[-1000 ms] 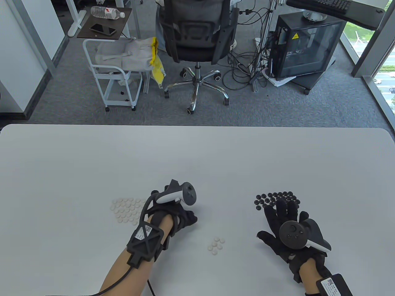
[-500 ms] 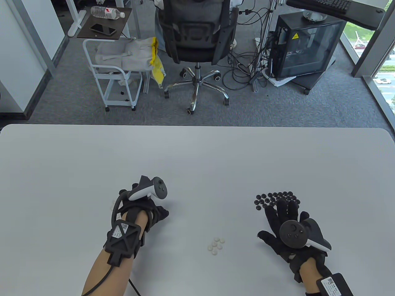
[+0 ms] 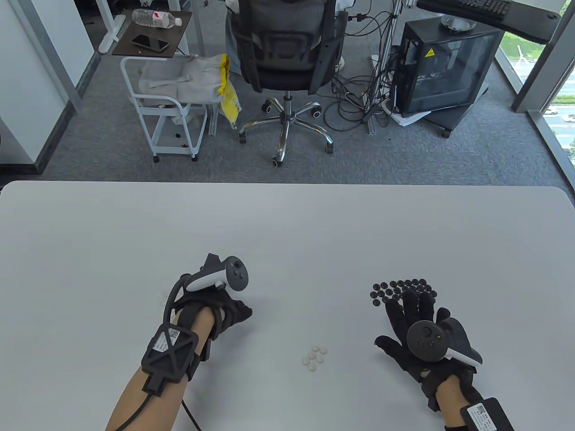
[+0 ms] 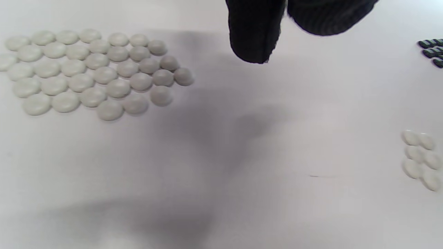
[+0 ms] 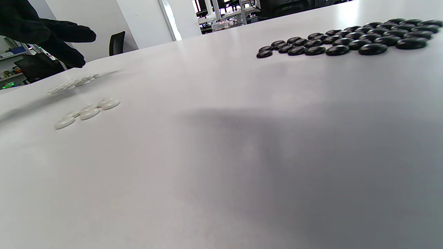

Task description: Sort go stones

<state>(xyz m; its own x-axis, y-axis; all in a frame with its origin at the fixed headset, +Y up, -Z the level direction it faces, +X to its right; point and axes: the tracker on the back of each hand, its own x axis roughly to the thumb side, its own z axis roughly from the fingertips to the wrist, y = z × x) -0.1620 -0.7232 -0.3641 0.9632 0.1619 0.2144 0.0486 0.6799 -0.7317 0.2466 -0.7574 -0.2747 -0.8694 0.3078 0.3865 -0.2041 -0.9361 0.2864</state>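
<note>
Nearest me on the counter (image 3: 287, 224), a small cluster of white stones (image 3: 314, 357) is lying by itself between the two hands; I'm counting six, though the farthest ones are running together. I'm reading these as the last ones waiting to be moved, since no black stone is sitting among them.

A little beyond and to the right, my right hand (image 3: 413, 327) is lying flat, its grip spread wide and holding nothing, with the fingertips reaching the near edge of the black pile (image 3: 397, 287).

On the other side, my left hand (image 3: 220, 310) is hovering by the white pile (image 4: 93, 72), which it is hiding in the table view. Its grip is hanging loose, with no stone showing between the fingertips (image 4: 254, 41).

The white pile is packing thirty-odd stones into a tidy patch (too tightly for a firm count).

Farthest out, the black pile is showing about twenty, with a few possibly hiding under the right fingers.

So I'm judging the sorting to be nearly done, with only the cluster left to carry over.
</note>
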